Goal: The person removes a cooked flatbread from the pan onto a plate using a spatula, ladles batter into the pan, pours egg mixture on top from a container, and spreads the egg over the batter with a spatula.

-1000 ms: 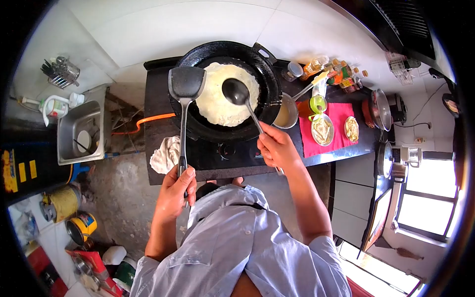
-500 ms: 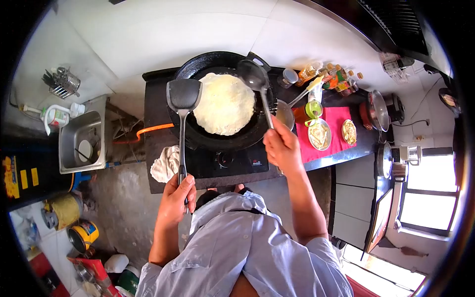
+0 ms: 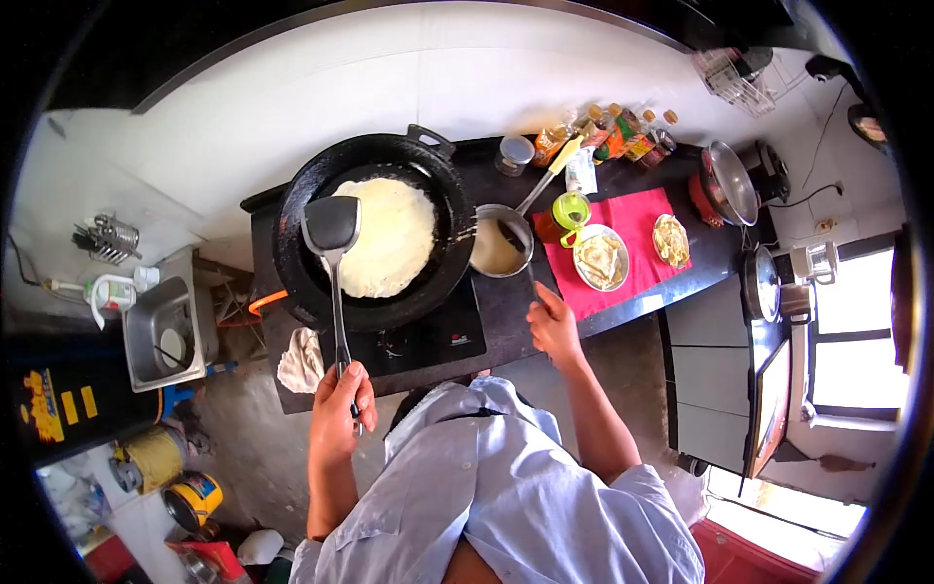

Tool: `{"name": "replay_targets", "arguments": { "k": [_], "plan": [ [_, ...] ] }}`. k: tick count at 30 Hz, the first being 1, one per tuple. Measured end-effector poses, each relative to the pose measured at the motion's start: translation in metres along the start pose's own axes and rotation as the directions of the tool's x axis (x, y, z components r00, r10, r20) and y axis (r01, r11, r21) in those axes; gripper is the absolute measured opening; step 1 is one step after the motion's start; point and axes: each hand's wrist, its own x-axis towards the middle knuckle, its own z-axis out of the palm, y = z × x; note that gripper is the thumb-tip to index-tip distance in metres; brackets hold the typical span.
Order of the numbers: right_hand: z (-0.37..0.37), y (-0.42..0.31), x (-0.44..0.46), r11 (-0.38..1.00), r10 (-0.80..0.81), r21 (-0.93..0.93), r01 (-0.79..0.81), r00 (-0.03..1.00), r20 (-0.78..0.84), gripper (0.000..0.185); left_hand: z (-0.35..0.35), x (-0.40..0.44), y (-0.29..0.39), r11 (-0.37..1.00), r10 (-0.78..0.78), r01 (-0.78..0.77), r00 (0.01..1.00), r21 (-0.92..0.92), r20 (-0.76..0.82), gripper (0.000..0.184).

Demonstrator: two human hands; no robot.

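My left hand (image 3: 341,404) is closed round the handle of a black-headed spatula (image 3: 332,226), whose blade hangs over the left edge of a pale, round pancake (image 3: 404,234). The pancake lies flat in a large black pan (image 3: 294,277) on the cooktop. To the right of the pan, my right hand (image 3: 553,326) grips a ladle (image 3: 508,234), its dark bowl down inside a small saucepan (image 3: 484,210) of cream-coloured liquid. A long-handled brush or spatula with a yellow end (image 3: 564,156) slants beside the saucepan, partly overlapping its handle.
On a red cloth (image 3: 632,214) stand a bowl of folded pancake (image 3: 601,261), another filled dish (image 3: 671,240) and a green-topped jar (image 3: 571,209). Several bottles (image 3: 623,131) line the wall. A crumpled rag (image 3: 302,362) lies at the counter's front left. A sink (image 3: 136,341) is farther left.
My right hand has carried the ladle from above the pan's right side into the saucepan. My left hand still holds the spatula over the pancake's left side. The camera view has shifted.
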Motion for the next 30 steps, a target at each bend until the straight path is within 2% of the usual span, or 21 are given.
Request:
{"name": "replay_targets", "arguments": {
  "k": [1,2,3,4,6,7,9,10,11,12,14,15,18,20,22,24,25,26,28,30],
  "plan": [
    [-0.003,0.016,0.017,0.924,-0.256,-0.292,0.247,0.967,0.005,0.051,0.006,0.002,-0.004,1.000,0.006,-0.005,1.000,-0.022,0.019,0.026],
    [-0.004,0.026,0.030,0.707,-0.485,-0.548,0.446,0.871,0.083,0.049,0.012,0.003,-0.007,0.999,0.004,-0.004,1.000,-0.032,0.012,0.026],
    [0.005,0.009,0.024,0.700,-0.473,-0.574,0.425,0.878,0.074,0.045,0.019,0.004,-0.010,0.999,0.006,-0.006,1.000,-0.044,0.006,0.026],
    [0.007,0.012,0.032,0.654,-0.509,-0.597,0.464,0.854,0.107,0.047,0.026,0.004,-0.012,0.998,0.008,-0.008,1.000,-0.057,-0.001,0.026],
    [0.012,0.013,0.041,0.679,-0.433,-0.602,0.421,0.891,0.136,0.052,0.044,0.000,-0.013,0.997,0.042,-0.044,0.998,-0.057,-0.039,0.026],
    [0.013,0.021,0.053,0.637,-0.448,-0.619,0.460,0.874,0.189,0.057,0.053,-0.002,-0.014,0.996,0.057,-0.060,0.997,-0.058,-0.060,0.026],
    [0.018,0.017,0.048,0.936,-0.178,-0.274,0.222,0.968,0.178,0.061,0.065,-0.004,-0.020,0.995,0.070,-0.077,0.992,-0.061,-0.105,0.026],
    [0.020,0.012,0.043,0.995,-0.036,-0.084,0.055,0.976,0.215,0.063,0.070,-0.006,-0.022,0.995,0.075,-0.084,0.989,-0.062,-0.127,0.026],
    [0.018,0.033,0.055,1.000,-0.012,0.028,0.004,0.964,0.267,0.069,0.075,-0.009,-0.024,0.994,0.083,-0.092,0.987,-0.063,-0.137,0.026],
    [0.015,0.032,0.055,0.999,-0.005,0.049,-0.010,0.959,0.285,0.069,0.081,-0.011,-0.025,0.992,0.081,-0.096,0.983,-0.081,-0.165,0.026],
    [0.010,0.029,0.055,0.996,0.005,0.083,-0.034,0.944,0.329,0.069,0.090,-0.015,-0.029,0.986,0.083,-0.113,0.971,-0.125,-0.226,0.026],
    [0.005,0.034,0.056,0.995,-0.037,0.102,0.006,0.955,0.295,0.062,0.092,-0.017,-0.030,0.982,0.104,-0.134,0.972,-0.134,-0.213,0.026],
    [-0.027,0.036,0.081,0.968,-0.251,0.017,0.250,0.965,0.079,0.049,0.103,-0.025,-0.030,0.978,0.113,-0.156,0.954,-0.137,-0.276,0.026],
    [-0.062,0.027,0.117,0.886,-0.430,-0.234,0.400,0.898,-0.096,0.043,0.105,-0.031,-0.029,0.974,0.121,-0.171,0.948,-0.148,-0.294,0.027],
    [-0.084,0.006,0.137,0.797,-0.547,-0.470,0.379,0.783,-0.296,0.048,0.107,-0.035,-0.031,0.965,0.174,-0.223,0.938,-0.137,-0.300,0.026],
    [-0.090,-0.008,0.155,0.826,-0.533,-0.432,0.363,0.753,-0.386,0.054,0.108,-0.038,-0.033,0.962,0.188,-0.242,0.923,-0.127,-0.337,0.026],
    [-0.096,-0.010,0.166,0.878,-0.427,-0.370,0.304,0.846,-0.319,0.060,0.109,-0.039,-0.033,0.960,0.195,-0.251,0.916,-0.122,-0.352,0.026],
    [-0.093,-0.006,0.174,0.867,-0.465,-0.358,0.347,0.823,-0.327,0.066,0.109,-0.041,-0.032,0.959,0.194,-0.253,0.914,-0.126,-0.356,0.027],
    [-0.093,-0.019,0.175,0.946,-0.256,-0.255,0.199,0.943,-0.213,0.067,0.110,-0.044,-0.031,0.958,0.190,-0.253,0.913,-0.135,-0.362,0.027],
    [-0.085,-0.018,0.178,0.968,-0.213,-0.180,0.177,0.955,-0.205,0.065,0.111,-0.046,-0.032,0.955,0.193,-0.261,0.907,-0.139,-0.374,0.026]
  ]
}}
